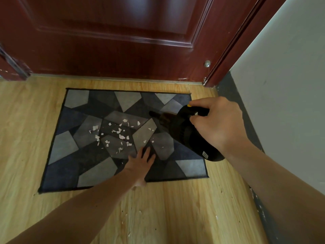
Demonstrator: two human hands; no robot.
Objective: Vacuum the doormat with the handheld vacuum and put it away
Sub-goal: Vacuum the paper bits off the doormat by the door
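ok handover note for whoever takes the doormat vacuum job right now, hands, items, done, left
Right hand: gripping the black handheld vacuum by its handle, nozzle aimed left above the doormat.
Left hand: flat, palm down on the mat's near edge, holding nothing.
Doormat lies on the wood floor in front of the door.
Done: vacuum picked up and brought over.
Left: white paper scraps are scattered across the mat's centre; vacuum them, then put the vacuum away.

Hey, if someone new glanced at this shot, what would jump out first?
White paper scraps strewn over the middle of the grey patchwork doormat before the dark red door. The right hand holds a black handheld vacuum above the mat's right side, while the left hand presses flat near its front edge.
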